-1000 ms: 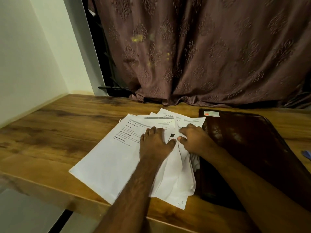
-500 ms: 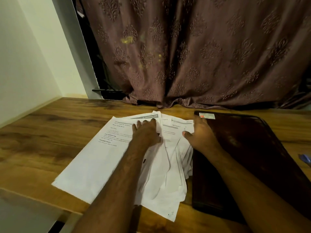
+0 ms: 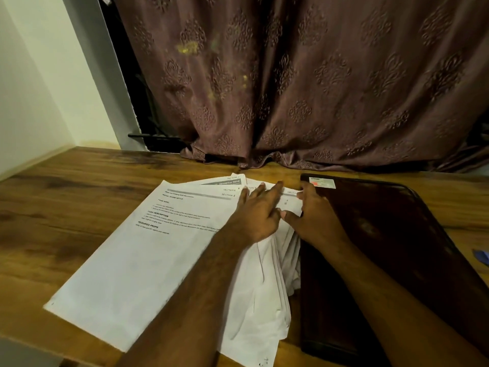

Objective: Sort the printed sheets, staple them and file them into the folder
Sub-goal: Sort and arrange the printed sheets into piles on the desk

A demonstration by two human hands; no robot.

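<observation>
A loose fan of white printed sheets (image 3: 148, 250) lies on the wooden table (image 3: 53, 207), the top one headed with section labels. My left hand (image 3: 258, 211) lies flat on the sheets near their far right corner, fingers straight and spread. My right hand (image 3: 313, 213) sits at the right edge of the pile, its thumb and fingers on the edge of a sheet there. A dark brown folder (image 3: 397, 247) lies shut to the right of the sheets, with a small label (image 3: 321, 182) at its far left corner. No stapler is in view.
A brown patterned curtain (image 3: 291, 88) hangs behind the table and bunches on its back edge. A pale wall (image 3: 31, 88) stands at the left. A small blue object (image 3: 480, 256) shows at the right edge. The table's near edge runs at the lower left.
My left hand slid forward and right across the sheets toward the far corner. My right hand shifted to the pile's right edge, and the sheets fanned out a little more.
</observation>
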